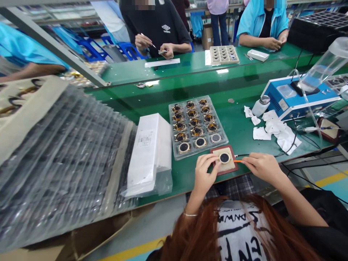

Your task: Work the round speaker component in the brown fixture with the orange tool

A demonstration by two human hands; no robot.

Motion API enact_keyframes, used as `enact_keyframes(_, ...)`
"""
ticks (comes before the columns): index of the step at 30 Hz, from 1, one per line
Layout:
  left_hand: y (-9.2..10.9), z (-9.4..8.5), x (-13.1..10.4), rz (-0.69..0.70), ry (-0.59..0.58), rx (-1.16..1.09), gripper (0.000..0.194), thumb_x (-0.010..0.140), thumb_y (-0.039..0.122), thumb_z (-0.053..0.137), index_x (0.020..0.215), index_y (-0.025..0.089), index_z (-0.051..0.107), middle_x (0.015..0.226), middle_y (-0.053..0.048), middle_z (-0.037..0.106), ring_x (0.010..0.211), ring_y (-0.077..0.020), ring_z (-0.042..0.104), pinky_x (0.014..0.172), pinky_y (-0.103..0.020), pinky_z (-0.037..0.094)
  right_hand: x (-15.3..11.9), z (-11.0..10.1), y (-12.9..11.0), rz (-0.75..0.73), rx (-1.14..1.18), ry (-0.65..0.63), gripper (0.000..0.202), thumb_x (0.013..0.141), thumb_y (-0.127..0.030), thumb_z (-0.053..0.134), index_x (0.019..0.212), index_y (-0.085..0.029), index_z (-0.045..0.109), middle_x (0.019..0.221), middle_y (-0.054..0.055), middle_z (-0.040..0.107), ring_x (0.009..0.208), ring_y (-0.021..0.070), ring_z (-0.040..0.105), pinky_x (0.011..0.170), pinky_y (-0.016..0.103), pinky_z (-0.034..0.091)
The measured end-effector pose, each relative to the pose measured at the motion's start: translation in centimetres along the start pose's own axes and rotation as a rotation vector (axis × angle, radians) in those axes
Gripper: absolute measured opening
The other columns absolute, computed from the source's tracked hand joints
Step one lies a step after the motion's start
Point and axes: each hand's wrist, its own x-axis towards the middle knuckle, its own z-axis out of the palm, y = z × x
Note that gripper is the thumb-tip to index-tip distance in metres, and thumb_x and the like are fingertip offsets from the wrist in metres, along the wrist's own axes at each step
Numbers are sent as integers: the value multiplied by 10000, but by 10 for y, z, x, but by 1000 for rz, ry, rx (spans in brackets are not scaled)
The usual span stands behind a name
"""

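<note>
In front of me a round watch case [224, 157] with a dark face and a pale gold rim lies on a beige pad with a red-brown border [234, 149]. My left hand [206, 169] grips the left edge of the case between thumb and fingers. From the right, my right hand [262, 166] pinches a slim orange stick [238, 161], whose tip is close to the case's right side; whether they touch I cannot tell. Just beyond the pad sits a clear plastic tray [199, 149] with several watch cases in its pockets. One near-corner pocket [216, 137] looks pale, without a dark case.
Left of the tray stand a white box [144, 152] and tall stacked plastic trays [62, 163]. To the right are crumpled white papers [274, 127], a small bottle [261, 105], a blue machine [296, 96] and cables [295, 134]. Co-workers sit across the green bench [190, 81].
</note>
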Motion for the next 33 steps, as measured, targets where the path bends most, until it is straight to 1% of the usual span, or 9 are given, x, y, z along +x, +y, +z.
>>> enact_keyframes(3, -3, 4, -2, 8, -96, 96, 448, 786, 338, 779, 1187, 196, 637, 1206, -109, 683, 1136, -271, 581, 997, -461, 463, 3, 0, 0, 5, -26, -33, 366, 1027, -370, 442, 897, -240, 758, 741, 14, 693, 611, 116, 583, 524, 294, 222)
enact_keyframes(6, -6, 7, -4, -17, -165, 193, 589, 746, 369, 811, 1263, 199, 586, 1256, -124, 658, 1181, -307, 558, 1007, -485, 456, 9, -1, 1, 16, -55, -16, 363, 1024, -367, 447, 888, -244, 760, 736, 20, 691, 622, 118, 579, 538, 298, 224)
enact_keyframes(13, -7, 7, -5, 20, -163, 206, 557, 766, 385, 796, 1247, 202, 582, 1251, -114, 656, 1162, -297, 542, 1010, -478, 440, 21, -5, 6, -43, -81, -41, 373, 1023, -371, 448, 864, -236, 757, 704, 26, 670, 621, 124, 560, 547, 307, 211)
enact_keyframes(19, 0, 6, -4, 112, -89, 202, 316, 853, 310, 709, 1153, 227, 651, 1139, -83, 695, 1071, -258, 544, 962, -442, 454, 15, -11, 1, -84, -123, 53, 354, 1026, -337, 456, 859, -218, 744, 669, 17, 634, 614, 131, 525, 570, 315, 233)
enact_keyframes(21, 1, 7, -4, 112, -97, 220, 344, 846, 312, 720, 1169, 225, 641, 1146, -86, 690, 1073, -260, 545, 961, -442, 455, 16, -15, 3, -81, -186, 39, 331, 1010, -283, 480, 811, -200, 730, 660, 27, 622, 625, 145, 506, 585, 325, 231)
enact_keyframes(23, 0, 8, -5, 100, -123, 239, 449, 817, 342, 754, 1218, 208, 603, 1203, -103, 665, 1107, -275, 537, 980, -454, 447, 19, -21, 8, -71, -268, 11, 279, 978, -206, 513, 790, -187, 718, 681, 39, 624, 650, 162, 498, 604, 338, 234)
enact_keyframes(26, -2, 9, -7, 99, -156, 275, 556, 794, 378, 776, 1271, 199, 553, 1275, -121, 629, 1154, -296, 523, 996, -467, 430, 27, -28, 20, -101, -388, -34, 267, 934, -95, 512, 765, -176, 702, 726, 54, 629, 709, 191, 503, 673, 358, 281)
enact_keyframes(30, -2, 9, -8, 106, -167, 302, 539, 814, 388, 756, 1272, 199, 543, 1279, -125, 627, 1153, -299, 523, 985, -467, 426, 42, -31, 27, -185, -431, -77, 352, 945, -62, 458, 718, -212, 682, 765, 38, 635, 842, 220, 516, 877, 395, 331)
enact_keyframes(33, -1, 10, -8, 98, -172, 311, 532, 819, 381, 752, 1271, 198, 540, 1277, -122, 627, 1152, -298, 520, 983, -463, 423, 50, -30, 23, -330, -438, -116, 347, 906, -9, 472, 748, -222, 695, 817, 41, 645, 904, 224, 504, 900, 377, 342)
